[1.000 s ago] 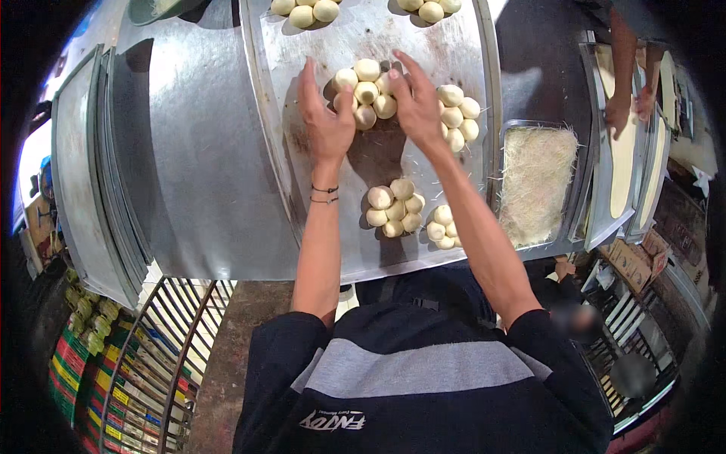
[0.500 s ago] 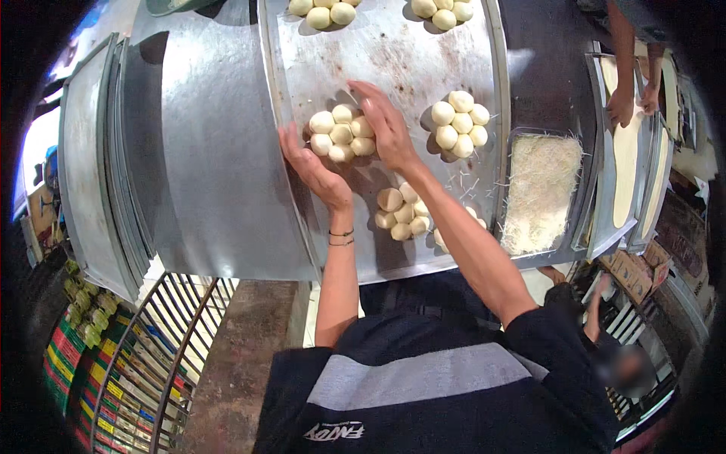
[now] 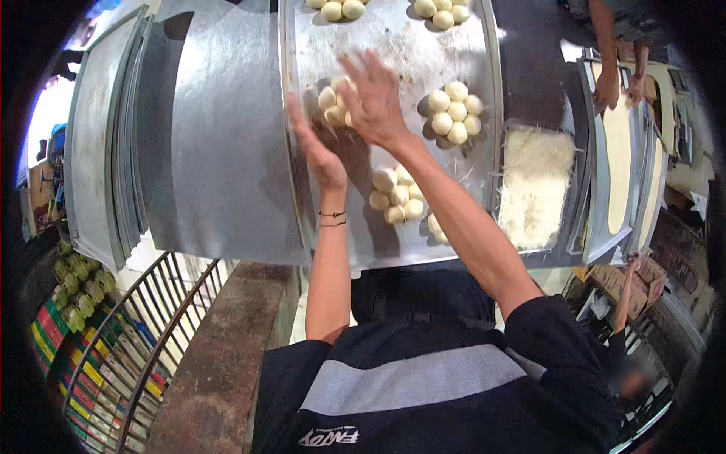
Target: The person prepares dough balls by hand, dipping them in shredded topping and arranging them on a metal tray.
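Both hands over floured metal tray (image 3: 484, 45). Left hand (image 3: 318, 151) open, edge-on; right hand (image 3: 374, 94) spread wide, cupping dough-ball cluster (image 3: 333, 102) at mid-left. Other clusters sit right (image 3: 454, 112), near (image 3: 397, 198), far (image 3: 336, 9). Several groups laid; bare tray remains.

Both hands (image 3: 318, 151) (image 3: 374, 98) cup a dough-ball cluster (image 3: 333, 102) on the metal tray (image 3: 393, 45)

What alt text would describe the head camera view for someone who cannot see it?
Two bare hands, left and right, cup a cluster of dough balls on a floured metal tray. More clusters lie around, with a tray of pale shreds to the right.
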Tool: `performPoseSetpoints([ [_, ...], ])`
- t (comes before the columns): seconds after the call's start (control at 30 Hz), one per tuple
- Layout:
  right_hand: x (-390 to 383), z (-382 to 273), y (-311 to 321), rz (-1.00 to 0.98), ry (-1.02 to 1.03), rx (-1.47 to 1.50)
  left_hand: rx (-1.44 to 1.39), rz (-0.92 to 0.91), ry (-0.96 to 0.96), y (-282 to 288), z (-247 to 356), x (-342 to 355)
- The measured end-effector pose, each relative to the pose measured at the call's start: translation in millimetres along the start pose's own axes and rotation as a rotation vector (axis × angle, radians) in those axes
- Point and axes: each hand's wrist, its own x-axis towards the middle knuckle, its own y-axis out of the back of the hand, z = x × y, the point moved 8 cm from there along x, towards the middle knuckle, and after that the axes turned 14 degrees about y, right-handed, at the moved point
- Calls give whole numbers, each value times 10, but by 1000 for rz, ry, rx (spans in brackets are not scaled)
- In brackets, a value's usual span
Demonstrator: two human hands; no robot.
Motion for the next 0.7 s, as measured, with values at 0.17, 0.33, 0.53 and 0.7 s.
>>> performPoseSetpoints([
  [0.17,146,15,-90,-142,219,-294,-101,140,68,348,346,-212],
  [0.33,-140,60,223,-192,67,-15,-104,-24,202,507,-76,-649],
  [0.53,-1595,-82,335,105,-476,422,198,-141,19,-466,-436,-912],
  [0.7,-1276,-283,262,241,-855,1303,-291,20,341,-200,-258,-984],
])
